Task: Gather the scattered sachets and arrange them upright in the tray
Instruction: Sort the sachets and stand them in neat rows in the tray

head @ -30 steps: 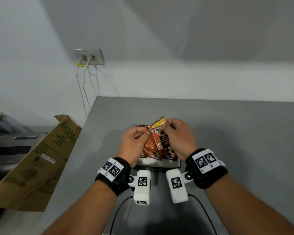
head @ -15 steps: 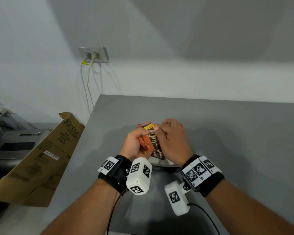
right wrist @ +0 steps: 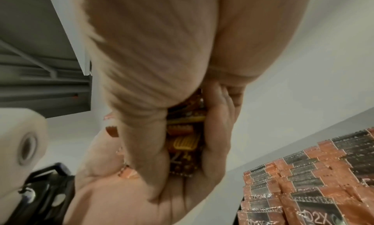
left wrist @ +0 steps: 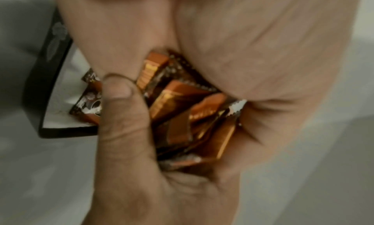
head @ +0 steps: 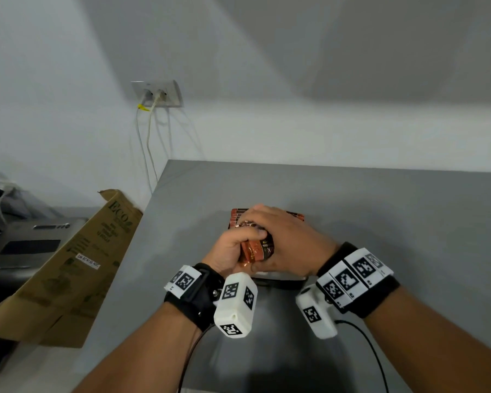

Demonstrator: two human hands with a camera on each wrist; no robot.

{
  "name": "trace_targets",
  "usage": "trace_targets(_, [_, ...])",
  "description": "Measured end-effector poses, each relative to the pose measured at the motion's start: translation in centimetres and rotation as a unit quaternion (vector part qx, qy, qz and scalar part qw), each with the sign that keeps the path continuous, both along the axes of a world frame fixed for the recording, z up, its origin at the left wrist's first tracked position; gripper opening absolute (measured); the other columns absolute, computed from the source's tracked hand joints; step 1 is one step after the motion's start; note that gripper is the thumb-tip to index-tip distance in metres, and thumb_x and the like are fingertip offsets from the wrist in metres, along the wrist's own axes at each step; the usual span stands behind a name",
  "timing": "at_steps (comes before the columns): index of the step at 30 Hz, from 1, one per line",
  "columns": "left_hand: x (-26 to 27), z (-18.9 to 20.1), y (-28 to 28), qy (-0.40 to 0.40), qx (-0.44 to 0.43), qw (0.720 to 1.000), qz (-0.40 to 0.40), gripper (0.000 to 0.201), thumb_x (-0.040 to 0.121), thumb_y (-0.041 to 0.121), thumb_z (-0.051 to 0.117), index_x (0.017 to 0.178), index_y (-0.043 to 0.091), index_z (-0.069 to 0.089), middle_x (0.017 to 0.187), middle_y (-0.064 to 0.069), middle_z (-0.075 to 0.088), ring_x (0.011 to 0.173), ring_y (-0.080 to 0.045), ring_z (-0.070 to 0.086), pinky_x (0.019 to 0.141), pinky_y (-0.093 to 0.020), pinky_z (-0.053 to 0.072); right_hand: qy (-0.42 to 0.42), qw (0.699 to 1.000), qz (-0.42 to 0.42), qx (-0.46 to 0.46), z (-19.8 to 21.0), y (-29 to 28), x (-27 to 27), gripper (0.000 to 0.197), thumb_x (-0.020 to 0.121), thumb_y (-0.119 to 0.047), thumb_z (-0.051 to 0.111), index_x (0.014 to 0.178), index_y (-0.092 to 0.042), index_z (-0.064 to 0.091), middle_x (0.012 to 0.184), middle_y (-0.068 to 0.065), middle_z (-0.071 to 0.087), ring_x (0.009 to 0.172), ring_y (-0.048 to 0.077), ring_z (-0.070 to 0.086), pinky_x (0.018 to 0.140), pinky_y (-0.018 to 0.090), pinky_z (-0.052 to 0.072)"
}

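Note:
A bundle of orange and brown sachets (head: 256,249) is squeezed between both hands just above the near end of the tray (head: 281,280). My left hand (head: 230,248) grips the bundle from the left, thumb (left wrist: 121,110) across its front. My right hand (head: 285,241) wraps over the top and right side. In the left wrist view the crumpled sachets (left wrist: 182,116) fill the palm beside the tray's black rim (left wrist: 50,65). A row of upright sachets (right wrist: 303,183) stands packed in the tray behind my hands, their tops (head: 237,216) showing past my fingers.
The grey table (head: 394,222) ends at its left edge near a brown cardboard box (head: 68,268) and a grey device (head: 26,245). A wall socket (head: 159,93) with hanging cables sits at the back left. Wrist-camera cables (head: 369,353) trail over the near table.
The hands have closed together and sunk toward the tray. The yellow-topped sachet that stuck up between the fingers is now pressed into the bundle under the right hand.

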State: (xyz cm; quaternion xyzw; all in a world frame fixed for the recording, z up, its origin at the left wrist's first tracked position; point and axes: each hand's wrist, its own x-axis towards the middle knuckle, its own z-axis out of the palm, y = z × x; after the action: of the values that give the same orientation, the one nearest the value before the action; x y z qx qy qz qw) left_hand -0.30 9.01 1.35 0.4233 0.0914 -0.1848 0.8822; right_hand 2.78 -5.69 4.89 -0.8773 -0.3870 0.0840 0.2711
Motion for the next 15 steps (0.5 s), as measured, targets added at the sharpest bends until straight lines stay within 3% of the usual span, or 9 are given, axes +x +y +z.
trace_targets(2, [0.1, -0.1, -0.1, 0.003, 0.024, 1.0, 0.007, 0.045, 0.061, 0.007, 0.07, 0.105, 0.0, 0.064, 0.103, -0.025, 0.062, 0.097, -0.035, 0.061, 0.091, -0.046, 0.046, 0.005, 1.0, 0.0, 0.013, -0.3, 0.0, 0.0, 0.077, 0.067, -0.039, 0.087, 0.133, -0.028, 0.05, 0.127, -0.012, 0.053, 0.117, 0.005, 0.051, 0.106, 0.029, 0.04])
trace_targets(6, [0.3, -0.3, -0.1, 0.009, 0.064, 0.996, 0.069, 0.047, 0.063, 0.005, 0.074, 0.109, 0.004, 0.065, 0.104, -0.027, 0.062, 0.096, -0.04, 0.061, 0.087, -0.045, 0.048, 0.109, 0.99, -0.033, 0.079, -0.2, -0.5, -0.2, 0.082, 0.065, -0.036, 0.09, 0.135, -0.037, 0.048, 0.132, -0.019, 0.05, 0.121, -0.007, 0.046, 0.107, 0.012, 0.033])
trace_targets(8, [0.4, -0.4, 0.3, 0.002, 0.061, 0.994, 0.088, 0.052, 0.068, 0.003, 0.075, 0.118, 0.009, 0.062, 0.107, -0.026, 0.065, 0.099, -0.043, 0.057, 0.091, -0.045, 0.044, 0.186, 0.968, -0.084, 0.148, -0.3, -1.1, -0.2, 0.079, 0.072, -0.036, 0.087, 0.139, -0.04, 0.046, 0.133, -0.019, 0.05, 0.122, -0.007, 0.048, 0.108, 0.021, 0.041])
trace_targets(10, [0.6, -0.3, 0.4, -0.005, 0.058, 0.993, 0.105, 0.049, 0.071, 0.003, 0.073, 0.119, 0.012, 0.063, 0.108, -0.023, 0.068, 0.098, -0.04, 0.062, 0.095, -0.052, 0.046, 0.243, 0.937, -0.141, 0.21, -0.7, -1.4, -0.2, 0.067, 0.079, -0.034, 0.083, 0.137, -0.036, 0.05, 0.125, -0.015, 0.058, 0.111, -0.003, 0.059, 0.098, 0.026, 0.051])
trace_targets(12, [0.7, 0.0, 0.2, -0.018, 0.066, 0.991, 0.111, 0.045, 0.072, 0.004, 0.072, 0.115, 0.014, 0.064, 0.104, -0.02, 0.07, 0.092, -0.036, 0.067, 0.088, -0.049, 0.053, 0.249, 0.927, -0.157, 0.234, -1.2, -1.3, -0.3, 0.05, 0.079, -0.027, 0.084, 0.124, -0.028, 0.063, 0.108, -0.01, 0.069, 0.095, 0.003, 0.068, 0.086, 0.024, 0.054])
trace_targets(15, [0.7, 0.1, 0.0, -0.021, 0.062, 0.993, 0.097, 0.037, 0.074, 0.007, 0.072, 0.11, 0.014, 0.065, 0.098, -0.015, 0.071, 0.083, -0.03, 0.069, 0.072, -0.04, 0.057, 0.254, 0.904, -0.199, 0.28, -1.6, -0.9, -0.4, 0.029, 0.075, -0.008, 0.085, 0.098, -0.018, 0.072, 0.092, 0.002, 0.075, 0.08, 0.01, 0.071, 0.077, 0.027, 0.058])
